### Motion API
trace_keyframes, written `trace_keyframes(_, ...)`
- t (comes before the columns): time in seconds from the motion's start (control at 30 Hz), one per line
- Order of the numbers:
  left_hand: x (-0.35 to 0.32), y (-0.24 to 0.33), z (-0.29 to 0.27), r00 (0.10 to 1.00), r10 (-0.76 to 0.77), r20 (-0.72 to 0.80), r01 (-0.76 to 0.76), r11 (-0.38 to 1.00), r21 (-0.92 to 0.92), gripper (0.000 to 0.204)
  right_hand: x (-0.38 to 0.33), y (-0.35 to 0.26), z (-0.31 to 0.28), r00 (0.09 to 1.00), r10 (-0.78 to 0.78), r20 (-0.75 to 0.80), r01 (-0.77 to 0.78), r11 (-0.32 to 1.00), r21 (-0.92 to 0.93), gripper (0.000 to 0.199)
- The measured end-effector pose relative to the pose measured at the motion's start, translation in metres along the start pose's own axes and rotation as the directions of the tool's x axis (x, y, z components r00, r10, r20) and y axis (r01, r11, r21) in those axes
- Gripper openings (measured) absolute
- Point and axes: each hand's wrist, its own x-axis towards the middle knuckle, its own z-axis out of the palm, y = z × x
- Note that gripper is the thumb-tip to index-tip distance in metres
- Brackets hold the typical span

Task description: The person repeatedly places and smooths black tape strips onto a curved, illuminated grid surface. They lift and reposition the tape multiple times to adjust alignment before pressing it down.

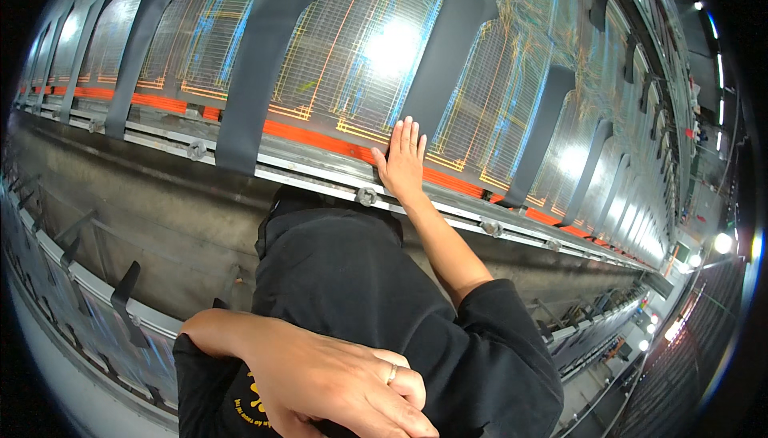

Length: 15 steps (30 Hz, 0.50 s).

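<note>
Under the flat, spread fingers of the right hand (402, 160) lies the orange strip (320, 139) (running off to both sides of the palm), with a dark grey band (444, 54) just above the fingertips. The left hand (336, 386) rests loosely curled on the black shirt (360, 294), gripping nothing.

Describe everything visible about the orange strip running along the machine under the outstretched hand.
The orange strip is a thin, bright band along the lower edge of the threaded wire frame, just above a grey metal rail. Dark flat straps cross over it at intervals. The right hand lies flat across it, fingers extended.
</note>
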Motion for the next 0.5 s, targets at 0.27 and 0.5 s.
trace_keyframes(0.27, -0.009, 0.032, -0.031, 0.997, -0.048, 0.061, 0.052, 0.997, -0.063, 0.034, 0.031, -0.02, 0.005, 0.968, 0.236, -0.089, -0.229, 0.97, 0.079, 0.084)
trace_keyframes(0.5, 0.024, 0.023, -0.071, 0.991, -0.097, 0.095, 0.103, 0.993, -0.06, 0.03, 0.12, 0.038, -0.013, 0.979, 0.165, -0.116, -0.163, 0.986, 0.028, 0.085)
